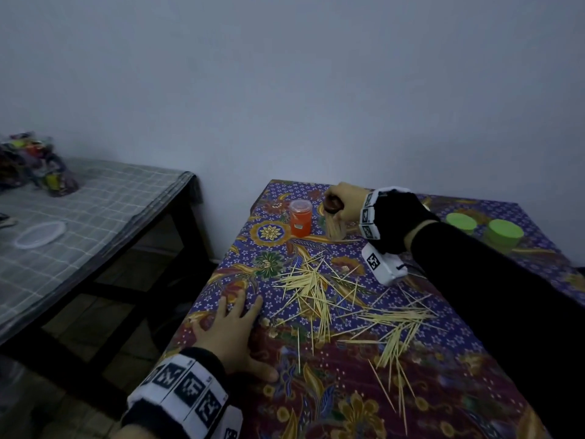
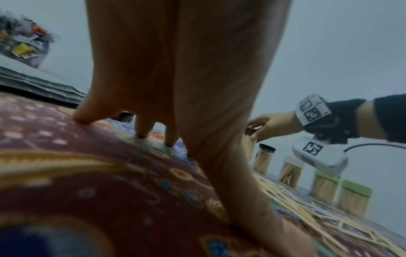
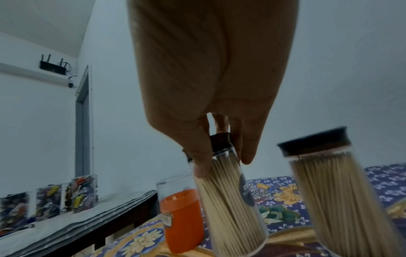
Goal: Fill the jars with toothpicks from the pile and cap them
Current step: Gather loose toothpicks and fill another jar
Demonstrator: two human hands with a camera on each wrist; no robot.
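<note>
A clear jar point(image 1: 335, 228) packed with toothpicks stands at the far end of the patterned tablecloth point(image 1: 285, 391). My right hand point(image 1: 332, 204) grips its dark cap from above; in the right wrist view the fingers point(image 3: 247, 153) curl round the cap and the jar point(image 3: 230, 194) is tilted. An orange jar point(image 1: 300, 218) point(image 3: 182, 220) stands just left of it. A second dark-capped full jar point(image 3: 329, 182) is on the right. Loose toothpicks point(image 1: 316, 293) lie scattered mid-table. My left hand point(image 1: 237, 312) rests spread on the cloth near the left edge, holding nothing.
Two green-lidded jars point(image 1: 460, 223) point(image 1: 505, 232) stand at the far right; a white-capped jar point(image 2: 291, 171) shows in the left wrist view. A second table with grey checked cloth point(image 1: 95, 210) stands left across a gap, bearing a clear lid point(image 1: 39, 234) and colourful bags point(image 1: 34, 166).
</note>
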